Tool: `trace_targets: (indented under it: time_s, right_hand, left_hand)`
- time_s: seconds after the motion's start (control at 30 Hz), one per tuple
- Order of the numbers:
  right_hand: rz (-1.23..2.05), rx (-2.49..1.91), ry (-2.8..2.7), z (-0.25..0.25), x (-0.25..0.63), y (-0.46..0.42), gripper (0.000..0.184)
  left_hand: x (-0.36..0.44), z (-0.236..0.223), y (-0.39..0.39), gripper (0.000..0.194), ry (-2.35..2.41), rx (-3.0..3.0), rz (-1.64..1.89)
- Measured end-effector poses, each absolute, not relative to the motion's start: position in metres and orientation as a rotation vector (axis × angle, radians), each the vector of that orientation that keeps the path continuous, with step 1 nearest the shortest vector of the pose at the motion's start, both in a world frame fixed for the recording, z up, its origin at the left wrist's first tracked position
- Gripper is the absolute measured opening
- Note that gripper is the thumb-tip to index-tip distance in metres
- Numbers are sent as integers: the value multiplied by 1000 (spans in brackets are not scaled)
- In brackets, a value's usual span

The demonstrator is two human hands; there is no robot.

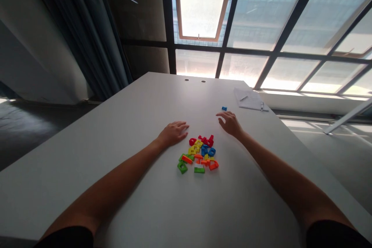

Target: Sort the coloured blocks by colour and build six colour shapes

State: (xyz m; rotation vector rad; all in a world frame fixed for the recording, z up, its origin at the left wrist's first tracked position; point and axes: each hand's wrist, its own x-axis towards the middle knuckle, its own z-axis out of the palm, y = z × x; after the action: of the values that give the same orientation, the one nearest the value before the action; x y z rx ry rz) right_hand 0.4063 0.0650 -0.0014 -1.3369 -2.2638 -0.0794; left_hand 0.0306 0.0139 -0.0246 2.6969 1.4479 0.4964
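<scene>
My left hand [173, 133] lies on the white table with its fingers stretched out, just left of a pile of small plastic blocks. My right hand [230, 122] is at the far right of the pile, fingers apart and slightly bent, with nothing in it. Just beyond its fingers lies a single blue block [224, 108]. The pile holds red blocks [208, 142], yellow blocks [194, 149], blue blocks [204, 150], orange blocks [213, 165] and green blocks [182, 167]. Several have square openings. One green block [199, 169] at the near edge shows a whitish top.
White paper sheets [250, 99] with pens on them lie near the table's right edge. Two round holes sit near the far edge of the table [162, 97]. A dark curtain [84, 27] hangs at the left, and large windows [200, 11] stand behind.
</scene>
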Motion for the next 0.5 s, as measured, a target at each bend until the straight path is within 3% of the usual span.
trace_targets:
  time_s: [0.13,0.23,0.33,0.5]
  right_hand:
    - [32,-832,-2331,-25,409,-14,35]
    - [90,-577,-2481,-27,413,-57,49]
    - [42,-565,-2580,-21,416,-73,55]
    - [-70,-761,-2586,-13,431,-56,44]
  left_hand:
    - [33,-25,13,49,1457,2687,525]
    - [33,-27,14,46,1464,2678,561]
    - [32,-27,15,47,1467,2676,564]
    - [31,-25,14,47,1464,2688,537]
